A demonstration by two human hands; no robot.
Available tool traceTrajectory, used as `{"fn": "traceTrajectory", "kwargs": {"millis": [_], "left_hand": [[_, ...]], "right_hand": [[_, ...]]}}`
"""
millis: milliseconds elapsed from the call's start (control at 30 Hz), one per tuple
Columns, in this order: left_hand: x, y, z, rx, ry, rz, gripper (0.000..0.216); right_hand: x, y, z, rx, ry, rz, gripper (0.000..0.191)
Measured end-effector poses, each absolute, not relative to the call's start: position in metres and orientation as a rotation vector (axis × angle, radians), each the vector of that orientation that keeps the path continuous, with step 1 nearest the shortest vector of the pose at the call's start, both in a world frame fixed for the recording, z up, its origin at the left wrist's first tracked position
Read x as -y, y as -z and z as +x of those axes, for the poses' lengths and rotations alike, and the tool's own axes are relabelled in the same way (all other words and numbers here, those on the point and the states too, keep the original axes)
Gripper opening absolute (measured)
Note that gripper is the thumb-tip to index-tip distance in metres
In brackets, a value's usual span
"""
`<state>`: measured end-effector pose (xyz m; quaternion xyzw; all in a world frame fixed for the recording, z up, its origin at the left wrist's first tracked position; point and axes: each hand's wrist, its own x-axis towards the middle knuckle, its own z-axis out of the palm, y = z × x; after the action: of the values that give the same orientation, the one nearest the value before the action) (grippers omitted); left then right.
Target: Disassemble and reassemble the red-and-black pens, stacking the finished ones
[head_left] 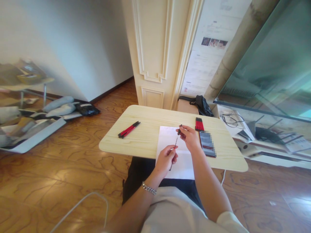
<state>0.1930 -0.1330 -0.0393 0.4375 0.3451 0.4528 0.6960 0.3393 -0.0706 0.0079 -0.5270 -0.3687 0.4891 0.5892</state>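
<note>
The left hand point(167, 157), with a silver chain bracelet point(149, 188) on its wrist, pinches a slim pen part point(170, 166) between thumb and curled fingers; its dark lower end sticks out beneath the hand, and a touch of red shows at the fingertips. The right hand point(189, 137), higher and farther out, grasps a short black pen piece point(179, 130) by thumb and fingertips, tilted. A thin, partly silvery rod point(176, 141) spans the gap between the two hands; whether it is joined to both pieces is too small to tell. All of this is held above a white sheet of paper point(162, 139), which lies at the near edge of a pale wood-grain table point(143, 118) and reaches over it toward the lap

On the table's left side, a small bundle of red-and-black pens point(128, 130) lies slanted, well apart from the paper. Right of the paper, a row of red-and-black pens point(199, 124) lies side by side, just beyond a dark flat device point(206, 144) whose screen is partly pixelated. The right forearm passes close beside that device. Behind the table sits a black bag point(204, 106)
</note>
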Motion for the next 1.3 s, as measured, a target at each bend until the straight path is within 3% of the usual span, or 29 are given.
{"fn": "traceTrajectory", "kwargs": {"millis": [167,400,533,733,867,1000,1300], "left_hand": [[0.137,0.039,0.182,-0.769,-1.021,0.934,0.036],[0.135,0.039,0.173,-0.798,-1.073,0.843,0.039],[0.133,0.040,0.173,-0.805,-1.082,0.818,0.039],[0.131,0.039,0.175,-0.790,-1.080,0.789,0.039],[0.130,0.036,0.178,-0.799,-1.085,0.765,0.040],[0.130,0.035,0.183,-0.803,-1.083,0.787,0.038],[0.134,0.037,0.183,-0.812,-1.046,0.846,0.035]], "right_hand": [[0.051,0.007,0.334,1.015,-1.020,-1.401,0.036],[0.056,0.031,0.302,1.543,-0.495,-1.898,0.016],[0.056,0.031,0.294,1.671,-0.373,-2.006,0.012],[0.059,0.024,0.298,1.588,-0.451,-1.868,0.024],[0.078,0.015,0.305,1.345,-0.771,-1.566,0.041],[0.097,0.010,0.310,1.320,-1.000,-1.378,0.034],[0.075,-0.002,0.321,1.036,-1.036,-1.300,0.033]]}}
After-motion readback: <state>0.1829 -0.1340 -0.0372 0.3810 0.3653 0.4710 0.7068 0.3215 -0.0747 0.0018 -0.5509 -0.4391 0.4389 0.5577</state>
